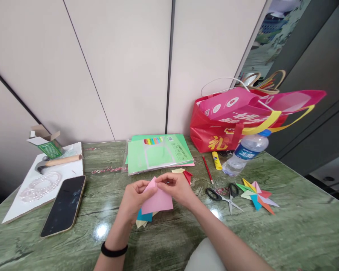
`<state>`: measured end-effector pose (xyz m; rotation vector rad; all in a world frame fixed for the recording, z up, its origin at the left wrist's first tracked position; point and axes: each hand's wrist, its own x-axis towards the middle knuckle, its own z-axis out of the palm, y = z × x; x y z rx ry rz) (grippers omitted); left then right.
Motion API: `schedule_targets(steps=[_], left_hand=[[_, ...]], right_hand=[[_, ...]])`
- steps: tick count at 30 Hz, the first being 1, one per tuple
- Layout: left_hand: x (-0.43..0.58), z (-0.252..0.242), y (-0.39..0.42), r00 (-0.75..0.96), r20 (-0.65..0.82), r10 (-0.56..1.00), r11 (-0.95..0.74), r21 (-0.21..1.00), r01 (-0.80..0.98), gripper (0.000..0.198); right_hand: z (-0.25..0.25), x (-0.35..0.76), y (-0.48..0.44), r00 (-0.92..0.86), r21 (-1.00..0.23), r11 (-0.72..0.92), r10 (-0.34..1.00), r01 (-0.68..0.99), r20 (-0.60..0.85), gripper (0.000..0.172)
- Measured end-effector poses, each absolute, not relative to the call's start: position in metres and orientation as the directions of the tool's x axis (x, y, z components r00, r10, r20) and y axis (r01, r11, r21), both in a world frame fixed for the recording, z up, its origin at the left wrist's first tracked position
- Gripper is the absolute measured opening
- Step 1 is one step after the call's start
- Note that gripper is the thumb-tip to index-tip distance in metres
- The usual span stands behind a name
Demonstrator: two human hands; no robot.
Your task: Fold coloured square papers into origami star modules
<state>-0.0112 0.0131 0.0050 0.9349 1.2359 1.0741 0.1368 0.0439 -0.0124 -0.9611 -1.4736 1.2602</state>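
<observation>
A green, marble-patterned tabletop (307, 222) stands against pale, flat wall panels (124, 75) split by dark seams. The left hand (134, 194) is curled, thumb and fingers pinching a pink paper sheet (159, 202) on its left side; the right hand (177, 185) – likewise nearly closed – grips its peaked top, partly above blue and cream paper pieces (144, 216).

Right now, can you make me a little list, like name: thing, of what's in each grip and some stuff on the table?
Left grip: pinching the pink paper
Right grip: pinching near the pink paper's top corner
Scissors: black handles, blades open
Folded star: many colours, right of the scissors
Red pencil: beside a yellow tube
Phone: dark screen, left side
</observation>
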Motion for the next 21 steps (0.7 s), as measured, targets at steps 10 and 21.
schedule_targets(steps=[10,21], left_hand=[[-0.0141,0.0058,0.0134,0.121,-0.282,0.952,0.301,0.935,-0.187,0.032],[-0.011,0.0018,0.0138,0.014,-0.26,0.966,0.26,0.962,-0.085,0.036]], right_hand=[[-0.014,0.1368,0.0451,-0.243,-0.986,0.165,0.957,0.012,0.157,0.014],[-0.0121,0.1357,0.0436,-0.267,-0.98,0.197,0.946,0.019,0.185,0.016]])
